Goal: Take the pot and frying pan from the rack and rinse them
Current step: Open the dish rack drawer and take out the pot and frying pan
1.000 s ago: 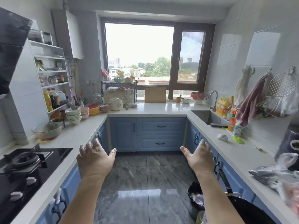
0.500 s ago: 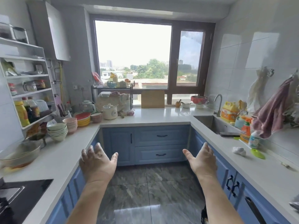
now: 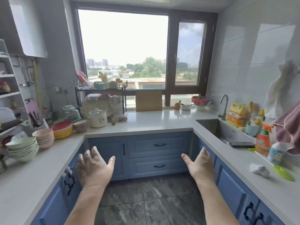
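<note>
Left hand and right hand out front over floor, fingers straight and loosely spread, holding nothing. Sink ahead on right. Black rack far past sink, left of window; pot and pan not identifiable there.

A black metal two-tier rack stands on the white bench at about 11 o'clock, in the corner below the window. On its top shelf sits a small pale cream pot, upright, its handle pointing to 3 o'clock, just beside a blue bowl at its 9 o'clock. A stainless steel sink is set into the bench at 2 o'clock, with a curved steel tap at its far rim.
</note>
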Demonstrator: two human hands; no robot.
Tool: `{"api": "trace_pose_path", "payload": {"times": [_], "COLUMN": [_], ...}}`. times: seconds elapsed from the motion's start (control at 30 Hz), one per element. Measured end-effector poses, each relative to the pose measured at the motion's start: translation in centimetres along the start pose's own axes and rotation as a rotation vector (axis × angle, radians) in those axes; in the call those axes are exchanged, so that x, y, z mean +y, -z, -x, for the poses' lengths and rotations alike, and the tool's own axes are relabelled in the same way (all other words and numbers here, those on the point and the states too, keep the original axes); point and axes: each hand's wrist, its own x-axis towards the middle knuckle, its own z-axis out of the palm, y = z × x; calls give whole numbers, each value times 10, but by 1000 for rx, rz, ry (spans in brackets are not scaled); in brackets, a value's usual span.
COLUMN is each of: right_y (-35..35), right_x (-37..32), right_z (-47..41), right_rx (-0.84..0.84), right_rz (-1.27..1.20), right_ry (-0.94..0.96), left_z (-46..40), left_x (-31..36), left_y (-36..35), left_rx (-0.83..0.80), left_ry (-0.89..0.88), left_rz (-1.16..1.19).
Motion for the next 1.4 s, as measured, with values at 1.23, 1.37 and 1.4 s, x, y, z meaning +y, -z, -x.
{"api": "trace_pose_path", "payload": {"times": [1.23, 1.37, 1.4], "right_y": [-358, -392, -401], "right_x": [-71, -59, -56], "right_z": [-543, -572, -580], "right_rx": [-132, -176, -188], "right_rz": [27, 67, 76], "right_ry": [-73, -115, -125], "left_z": [-494, -515, -520], "left_x": [243, 249, 250], "left_y": [-344, -382, -391], "left_rx": [-133, -171, -181], "left_ry": [59, 89, 97], "left_rz": [6, -5, -9]}}
